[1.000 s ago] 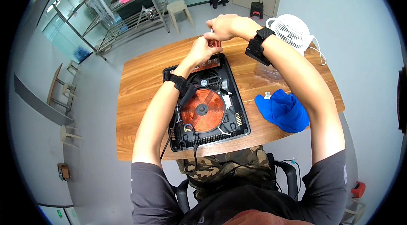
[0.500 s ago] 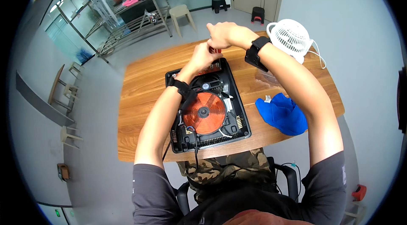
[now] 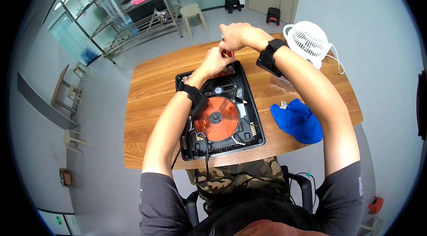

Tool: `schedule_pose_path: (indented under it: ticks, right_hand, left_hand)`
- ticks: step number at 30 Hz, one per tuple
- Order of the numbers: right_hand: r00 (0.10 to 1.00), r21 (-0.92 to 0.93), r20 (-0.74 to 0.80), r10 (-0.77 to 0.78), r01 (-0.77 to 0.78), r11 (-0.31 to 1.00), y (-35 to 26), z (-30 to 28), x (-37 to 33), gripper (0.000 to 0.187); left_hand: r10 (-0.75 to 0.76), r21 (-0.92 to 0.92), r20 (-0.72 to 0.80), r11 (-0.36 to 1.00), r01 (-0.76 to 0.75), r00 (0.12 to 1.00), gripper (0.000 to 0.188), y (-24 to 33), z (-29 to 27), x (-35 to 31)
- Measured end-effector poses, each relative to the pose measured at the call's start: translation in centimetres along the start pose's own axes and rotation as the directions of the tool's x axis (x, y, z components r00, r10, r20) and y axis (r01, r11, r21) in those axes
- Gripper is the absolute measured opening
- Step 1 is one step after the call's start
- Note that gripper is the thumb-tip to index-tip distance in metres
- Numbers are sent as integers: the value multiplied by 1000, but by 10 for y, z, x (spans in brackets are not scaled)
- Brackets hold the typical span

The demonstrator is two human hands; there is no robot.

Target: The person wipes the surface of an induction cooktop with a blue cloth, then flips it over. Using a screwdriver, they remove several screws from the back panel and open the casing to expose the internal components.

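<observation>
An opened induction cooker (image 3: 249, 116) lies on the table, its copper coil (image 3: 224, 125) and small black fan (image 3: 218, 90) exposed. At its far end is a narrow circuit board (image 3: 226, 71), partly under my left hand. My left hand (image 3: 215, 61) is closed at that end, thumb and fingers pinched beside the board; what they grip is hidden. My right hand (image 3: 235, 36) is closed just above and beyond it, wrapped round a red-handled tool (image 3: 228, 53). Most of the tool is covered by my fingers, so its tip cannot be seen.
Right of the cooker lie a blue cloth (image 3: 299, 122) and a clear plastic box (image 3: 281, 84), partly behind my right forearm. A white fan (image 3: 308, 40) with a cord stands at the table's far right. A black cord (image 3: 207, 165) hangs over the near table edge (image 3: 240, 158).
The whole view has shifted slightly. Both hands stay at the cooker's far end, with slightly more of the red-handled tool showing between them.
</observation>
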State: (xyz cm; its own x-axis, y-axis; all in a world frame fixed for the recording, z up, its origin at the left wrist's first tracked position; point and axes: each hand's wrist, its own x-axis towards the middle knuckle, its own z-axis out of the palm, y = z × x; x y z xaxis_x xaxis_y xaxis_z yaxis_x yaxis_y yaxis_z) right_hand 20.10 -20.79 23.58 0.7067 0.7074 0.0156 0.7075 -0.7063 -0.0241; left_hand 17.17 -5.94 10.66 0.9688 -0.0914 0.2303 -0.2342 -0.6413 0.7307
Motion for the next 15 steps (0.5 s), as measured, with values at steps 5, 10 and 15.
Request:
schedule_pose_path:
  ticks: [5, 10, 15]
  right_hand:
    - [988, 40, -54, 145, -143, 989, -5, 6, -3, 41]
    - [997, 19, -53, 61, -60, 998, 10, 11, -6, 37]
    - [997, -52, -27, -73, 72, 996, 17, 10, -5, 44]
  left_hand:
    - [14, 77, -117, 997, -5, 993, 37, 14, 9, -3]
    - [-23, 118, -105, 992, 35, 994, 45, 27, 14, 0]
    - [51, -89, -25, 995, -53, 998, 35, 19, 6, 0]
